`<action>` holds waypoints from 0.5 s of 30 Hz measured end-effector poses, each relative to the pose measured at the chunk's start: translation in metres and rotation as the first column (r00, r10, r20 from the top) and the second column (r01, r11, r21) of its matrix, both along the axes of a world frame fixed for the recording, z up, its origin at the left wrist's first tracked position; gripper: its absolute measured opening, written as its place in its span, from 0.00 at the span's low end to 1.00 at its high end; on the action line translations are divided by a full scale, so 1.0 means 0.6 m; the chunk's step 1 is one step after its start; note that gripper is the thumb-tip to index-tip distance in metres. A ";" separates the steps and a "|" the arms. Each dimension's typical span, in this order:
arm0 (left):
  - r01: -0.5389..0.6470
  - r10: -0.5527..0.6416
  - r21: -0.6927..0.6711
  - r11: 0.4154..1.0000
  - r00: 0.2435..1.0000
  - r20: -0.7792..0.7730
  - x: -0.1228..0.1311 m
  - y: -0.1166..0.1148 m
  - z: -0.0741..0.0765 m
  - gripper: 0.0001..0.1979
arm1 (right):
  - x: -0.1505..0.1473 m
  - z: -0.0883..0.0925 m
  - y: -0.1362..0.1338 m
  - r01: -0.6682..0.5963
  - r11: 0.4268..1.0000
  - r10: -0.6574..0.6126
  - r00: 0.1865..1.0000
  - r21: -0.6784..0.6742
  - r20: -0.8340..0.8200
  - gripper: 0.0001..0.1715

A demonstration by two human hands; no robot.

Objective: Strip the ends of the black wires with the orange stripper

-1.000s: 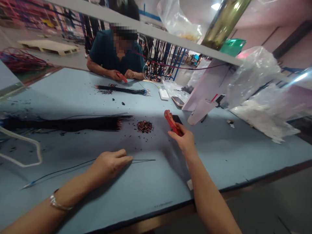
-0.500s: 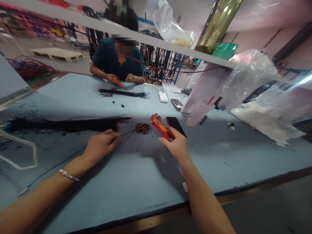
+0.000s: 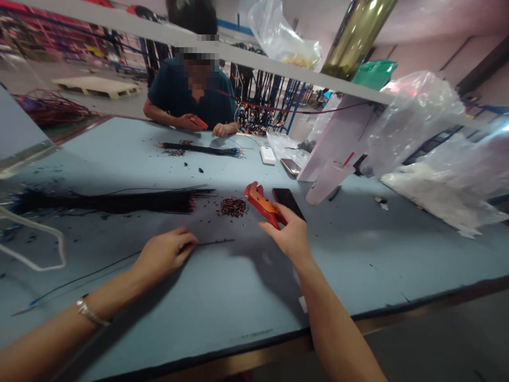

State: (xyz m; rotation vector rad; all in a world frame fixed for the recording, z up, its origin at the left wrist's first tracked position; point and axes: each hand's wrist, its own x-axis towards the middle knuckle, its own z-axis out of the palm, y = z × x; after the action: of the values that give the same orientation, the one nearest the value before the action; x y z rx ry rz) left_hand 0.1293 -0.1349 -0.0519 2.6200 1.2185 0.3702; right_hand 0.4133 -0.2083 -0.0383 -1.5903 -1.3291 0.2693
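Note:
My left hand (image 3: 169, 250) pinches a thin black wire (image 3: 217, 242) just above the table. One end of the wire sticks out past my fingertips to the right; the rest trails left to a blue-tipped end. In my right hand (image 3: 289, 233) is a red-orange wire stripper (image 3: 262, 205), its head pointing up and left. It is apart from the wire. Below its head lies a heap of short black and copper-coloured wire scraps (image 3: 233, 207). A thick bundle of black wires (image 3: 119, 203) stretches along the table beyond my left hand.
A black phone (image 3: 289, 203) lies by the stripper, with a lidded cup (image 3: 330, 180) behind it. Across the table (image 3: 222, 318) a co-worker (image 3: 194, 95) holds a red tool near a smaller wire bundle (image 3: 202, 149). Plastic bags (image 3: 437, 196) cover the right side; a shelf (image 3: 254, 55) crosses above.
My left hand has moved the wire's right end toward me, away from the big bundle and the scrap heap. My right hand holds the stripper almost still.

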 end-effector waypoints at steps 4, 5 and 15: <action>-0.110 0.115 0.063 0.992 0.990 -0.083 0.013 0.036 0.016 0.16 | 0.001 0.003 0.000 0.013 1.000 -0.013 1.000 0.002 0.004 0.28; -0.132 0.138 0.074 0.988 0.987 -0.081 0.013 0.040 0.020 0.16 | 0.001 0.004 0.000 0.014 1.000 -0.014 1.000 0.001 0.007 0.27; 0.007 -0.005 0.031 0.999 0.998 -0.069 -0.032 0.014 0.013 0.18 | -0.007 0.013 -0.006 -0.020 1.000 0.020 0.999 -0.005 -0.034 0.27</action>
State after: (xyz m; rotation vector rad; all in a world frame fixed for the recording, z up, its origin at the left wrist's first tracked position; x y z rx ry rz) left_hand 0.1103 -0.1267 -0.0441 2.6834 1.2358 0.3027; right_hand 0.4089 -0.2119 -0.0308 -1.5709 -1.3200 0.3106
